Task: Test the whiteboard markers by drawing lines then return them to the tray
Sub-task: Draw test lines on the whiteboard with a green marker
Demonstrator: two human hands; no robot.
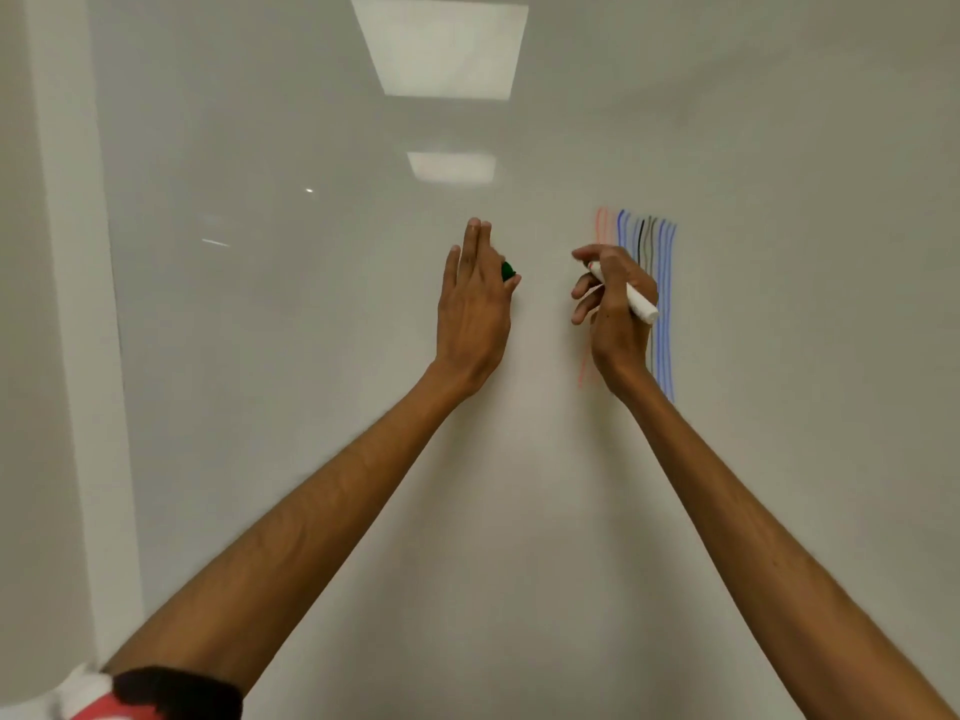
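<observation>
A glossy whiteboard (519,485) fills the view. My right hand (613,309) grips a white-barrelled marker (631,298), its tip hidden behind my fingers and close to the board. Just right of this hand run several vertical lines (665,304) in red, blue, black and grey. My left hand (472,309) is raised against the board with straight fingers, pinching a green marker cap (507,271) between thumb and palm. The tray is out of sight.
A pale vertical frame strip (78,304) edges the board at the left. Ceiling lights reflect on the board (441,49) above my hands. A red, white and black sleeve (156,693) shows at the bottom left.
</observation>
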